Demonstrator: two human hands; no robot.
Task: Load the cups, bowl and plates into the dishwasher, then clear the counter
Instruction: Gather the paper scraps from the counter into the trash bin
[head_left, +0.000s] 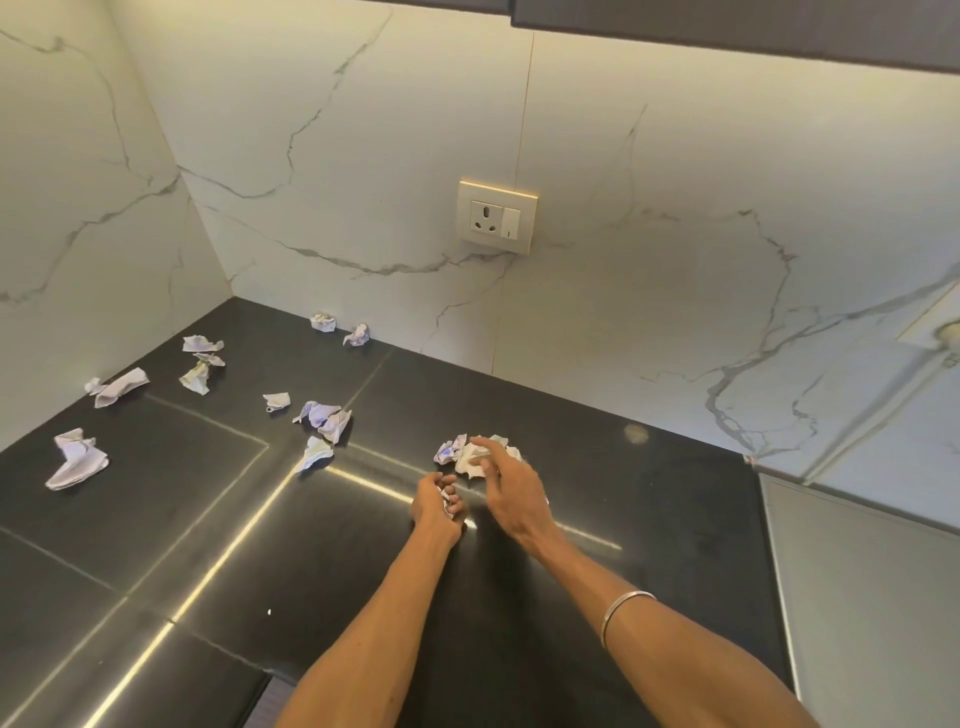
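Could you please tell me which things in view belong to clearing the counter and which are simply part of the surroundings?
Belongs to the job:
- crumpled paper pile under the right hand
- paper scrap held in the left hand
- scattered paper wads, e.g.
- black counter

Just there:
- wall socket
- bracelet

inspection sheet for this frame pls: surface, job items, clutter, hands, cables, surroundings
Surface: glossy black stone counter, seams visible.
Job's things: crumpled white paper scraps; pile by the hands, others scattered left. No cups, bowl or plates seen.
Clutter: nothing seen beyond the scraps.
Hands: left hand curled round a scrap; right hand reaches over the pile, grip unclear.
Cables: nothing seen.
Surroundings: white marble-look wall, cream wall socket.
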